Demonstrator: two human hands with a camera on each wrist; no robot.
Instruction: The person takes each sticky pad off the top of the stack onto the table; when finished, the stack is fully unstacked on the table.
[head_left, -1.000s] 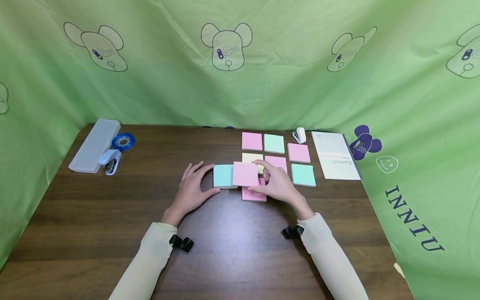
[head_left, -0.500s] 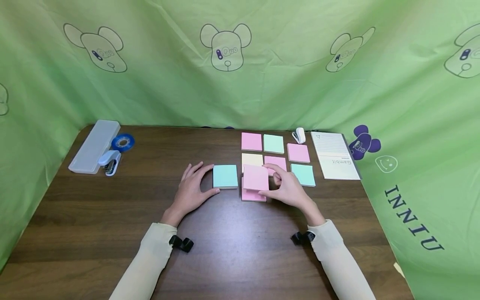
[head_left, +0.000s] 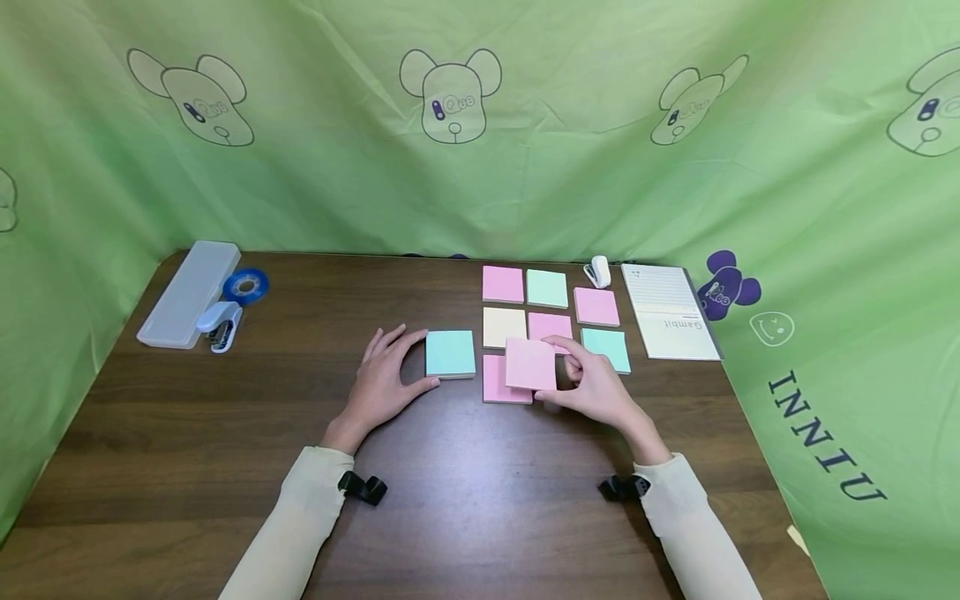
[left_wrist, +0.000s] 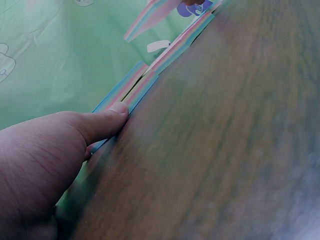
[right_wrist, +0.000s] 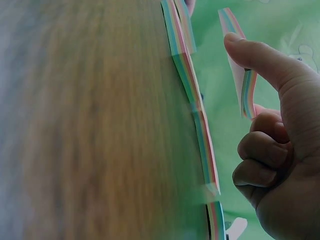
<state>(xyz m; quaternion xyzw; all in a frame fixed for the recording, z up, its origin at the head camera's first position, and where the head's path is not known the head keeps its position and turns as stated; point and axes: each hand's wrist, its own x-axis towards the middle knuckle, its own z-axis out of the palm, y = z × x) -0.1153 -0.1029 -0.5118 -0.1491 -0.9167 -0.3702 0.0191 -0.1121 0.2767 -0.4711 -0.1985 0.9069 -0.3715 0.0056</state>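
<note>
My left hand (head_left: 378,379) rests at the left side of a turquoise sticky note pad (head_left: 450,354), thumb and index finger at its near and far corners. In the left wrist view its thumb presses the side of two stacked pads (left_wrist: 137,90). My right hand (head_left: 600,392) pinches a pink sticky note pad (head_left: 530,364) between thumb and index finger. The right wrist view shows this pad (right_wrist: 233,65) raised off the table, its striped edge visible, other fingers curled. Below it lies another pink pad (head_left: 497,385), partly covered.
Beyond are pink (head_left: 502,284), mint (head_left: 547,289), cream (head_left: 504,327) and turquoise (head_left: 604,350) pads. A white mini stapler (head_left: 598,271) and a notebook (head_left: 670,312) lie right. At left sit a plastic case (head_left: 191,292), blue tape roll (head_left: 246,286) and stapler (head_left: 220,325).
My right hand has carried the pink pad rightward and slightly nearer, off the turquoise pad and over the near pink one. My left hand has stayed in place.
</note>
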